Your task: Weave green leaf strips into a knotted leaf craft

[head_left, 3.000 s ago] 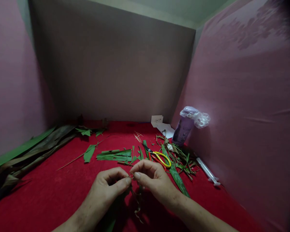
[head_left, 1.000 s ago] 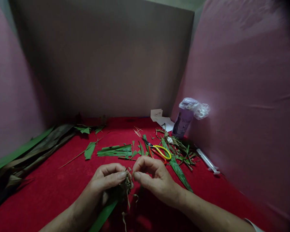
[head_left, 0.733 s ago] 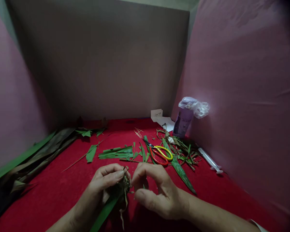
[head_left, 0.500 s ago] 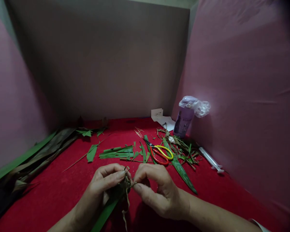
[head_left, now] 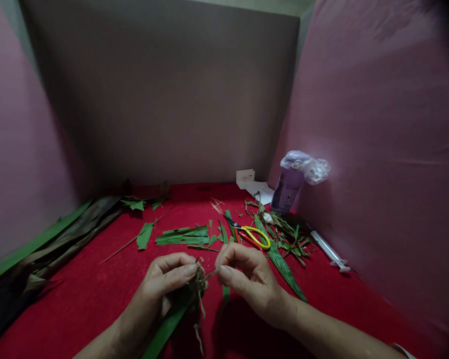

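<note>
Near the front middle, my left hand (head_left: pixel 166 284) is closed around a bundle of leaf strips (head_left: pixel 197 284), its thumb pressing on top. A long green leaf (head_left: pixel 168 324) runs from this bundle down toward the bottom edge, and dry, twisted strips dangle from its right side. My right hand (head_left: pixel 252 284) pinches the end of a thin dry leaf strip (head_left: pixel 210 274) that stretches across to the bundle. Just beyond the right hand lie scissors (head_left: pixel 260 238) with one yellow and one red handle, the red one partly hidden by the hand.
Cut green leaf pieces (head_left: pixel 181 235) lie on the red cloth (head_left: pixel 97 299). Leaf scraps and stems (head_left: pixel 288 239), a syringe (head_left: pixel 329 251) and a plastic-wrapped purple cup (head_left: pixel 287 187) are at right. Long dry leaves (head_left: pixel 71 237) line the left. Toothpicks (head_left: pixel 217 204) and white paper (head_left: pixel 260 191) lie farther back.
My right hand has moved slightly up and right, away from the bundle, drawing the thin strip out between the hands. The left hand keeps its hold on the bundle.
</note>
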The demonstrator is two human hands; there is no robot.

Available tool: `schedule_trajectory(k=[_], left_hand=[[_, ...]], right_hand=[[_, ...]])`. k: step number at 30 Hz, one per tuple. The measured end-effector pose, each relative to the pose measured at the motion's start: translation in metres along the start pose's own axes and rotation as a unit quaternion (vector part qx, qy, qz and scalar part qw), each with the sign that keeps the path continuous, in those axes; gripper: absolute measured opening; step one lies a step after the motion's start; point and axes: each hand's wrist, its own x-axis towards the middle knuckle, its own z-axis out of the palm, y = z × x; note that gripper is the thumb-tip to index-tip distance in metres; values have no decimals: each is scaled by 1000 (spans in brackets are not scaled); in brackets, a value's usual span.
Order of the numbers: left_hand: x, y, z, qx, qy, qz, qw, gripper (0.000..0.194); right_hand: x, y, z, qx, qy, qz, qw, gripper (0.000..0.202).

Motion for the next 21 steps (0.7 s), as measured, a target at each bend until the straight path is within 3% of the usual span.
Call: schedule_trajectory(k=[4, 11, 21], left_hand=[[0, -1, -3, 26, -9, 0, 1000, 19], [1, -3, -6, 67, -13, 18, 998, 22], [3, -4, -4, 92, 11, 33, 995, 22]], right_hand=[[1, -1, 0, 15, -30, -8, 999, 27], [2, 4, 8, 44, 32, 56, 997, 9], [1, -1, 1, 20, -2, 16, 1000, 16]])
